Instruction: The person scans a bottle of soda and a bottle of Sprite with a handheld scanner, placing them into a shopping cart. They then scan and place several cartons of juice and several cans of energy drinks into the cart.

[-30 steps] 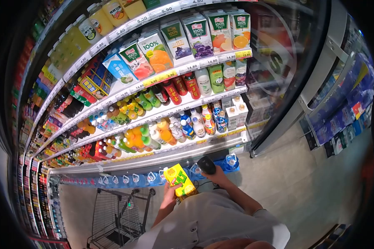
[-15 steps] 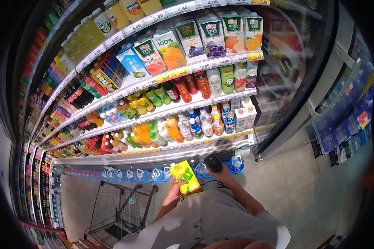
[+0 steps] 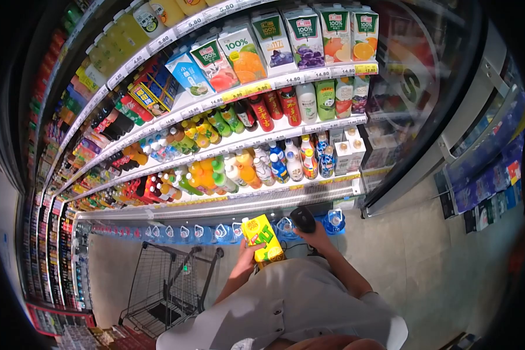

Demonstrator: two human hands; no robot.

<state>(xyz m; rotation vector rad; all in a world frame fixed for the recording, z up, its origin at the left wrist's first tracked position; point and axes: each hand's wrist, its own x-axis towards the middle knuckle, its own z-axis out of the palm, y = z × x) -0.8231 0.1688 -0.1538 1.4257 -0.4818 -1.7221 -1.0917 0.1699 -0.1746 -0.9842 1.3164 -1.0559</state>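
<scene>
A: So what had actually changed there?

B: Not much tbh. The whole view had shifted a bit over the last second, so the bright yellow rectangular drink carton (image 3: pixel 263 238) showed slightly higher and further right. Grip looked the same: the left hand (image 3: pixel 248 256) had its fingers wrapped round the carton's near left side.

A: And the other one?

B: The right hand (image 3: pixel 315 236) was closed round a black, rounded handheld device (image 3: pixel 303 220), maybe a scanner. It was just right of the carton, not touching it as far as I could tell.

A: Meaning?

B: Nothing had been put down or swapped, I'd say. Both things were in front of the body, on the near side of the lit white drinks shelves (image 3: pixel 300 76), with clear blue water jugs (image 3: pixel 334 221) beyond.
</scene>
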